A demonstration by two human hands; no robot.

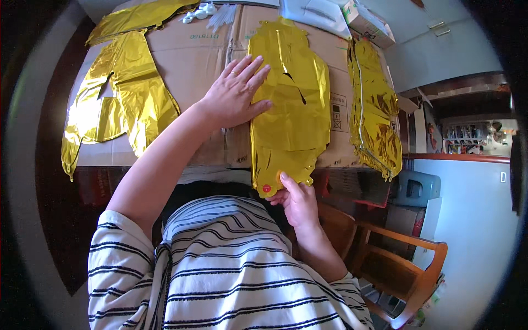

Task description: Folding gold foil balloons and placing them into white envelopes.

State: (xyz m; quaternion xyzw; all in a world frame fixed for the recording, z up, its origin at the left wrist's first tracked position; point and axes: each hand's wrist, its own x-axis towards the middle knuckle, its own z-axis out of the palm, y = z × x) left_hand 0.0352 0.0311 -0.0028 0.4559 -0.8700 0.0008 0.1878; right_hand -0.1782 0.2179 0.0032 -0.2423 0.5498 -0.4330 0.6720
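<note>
While both hands [237,93] flatten it, the foil balloon's [291,104] shape stays unclear

I see a worktop [93,157] covered with flattened brown cardboard [198,60], and everything else lies on that sheet. On the cardboard I make out a flat gold foil balloon [291,104] in the middle with its lower end hanging over the near edge, a second gold foil balloon [118,99] at the left, a third [377,110] crumpled along the right edge, and a fourth [135,16] at the far left corner. At the far side lie small white plastic pieces [199,11], a bundle of clear straws [223,15], a white sheet [316,12] and a small cardboard box [367,22].
</note>
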